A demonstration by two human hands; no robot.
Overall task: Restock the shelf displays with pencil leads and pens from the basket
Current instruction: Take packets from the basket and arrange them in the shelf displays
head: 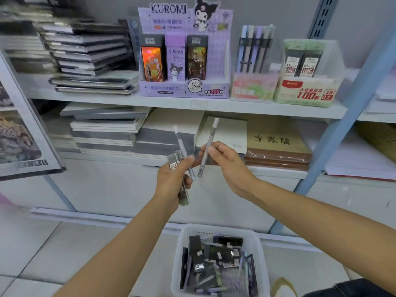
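Thumb and fingers of the right hand (227, 162) pinched a grey pen (211, 136), its long axis near upright, cap leaning up-right. The left hand (171, 183) gripped a second pen (182, 146), cap tilted up-left, plus lead cases (173, 160), above the basket (179, 254).

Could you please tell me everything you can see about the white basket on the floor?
The basket is white plastic, rectangular, with finely perforated walls and a plain rim. It stands upright on the tiled floor before the shelving. Inside lies a loose jumble of dark pencil lead packs and slim pale pens. Neither the left hand nor the right hand touches it; its near end is cut off by the picture's edge.
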